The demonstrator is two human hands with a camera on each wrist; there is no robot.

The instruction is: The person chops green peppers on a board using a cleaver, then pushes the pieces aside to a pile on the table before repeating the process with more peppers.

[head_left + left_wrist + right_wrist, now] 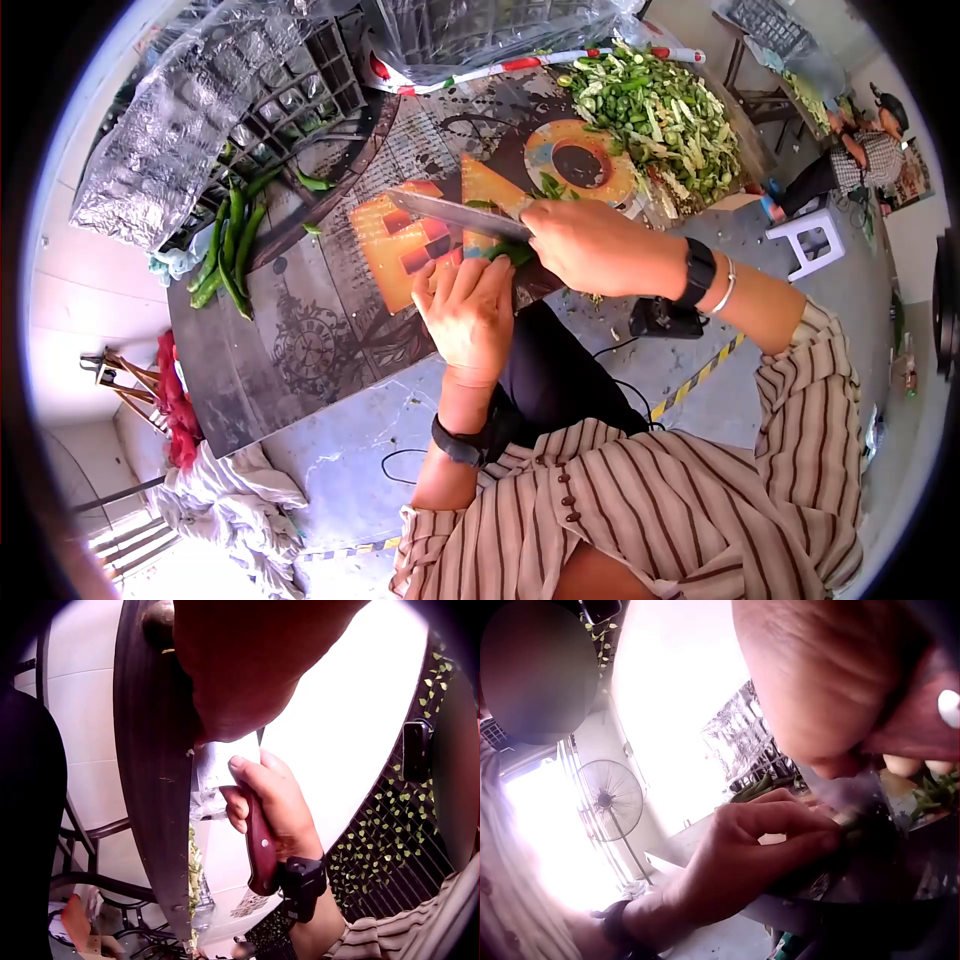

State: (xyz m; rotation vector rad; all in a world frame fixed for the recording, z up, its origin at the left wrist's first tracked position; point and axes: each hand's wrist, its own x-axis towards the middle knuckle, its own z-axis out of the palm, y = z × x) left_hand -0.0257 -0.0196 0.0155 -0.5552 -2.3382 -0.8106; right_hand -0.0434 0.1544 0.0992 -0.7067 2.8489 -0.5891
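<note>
Left, whole green peppers [238,240] are lying on the table [250,370]. Near centre, the left hand [468,310] is pinching a dark-green pepper [515,252], grip narrow. A broad silvery knife [455,213] is pointing left; the right hand [595,245] is wrapping its grip fully round the handle [260,859], whose red-brown, riveted surface the left wrist view is showing and the head view is hiding. Far right, chopped peppers [650,120] are forming a heap.

Red-hndl knife [455,213] just by grn pepper [515,252].
</note>
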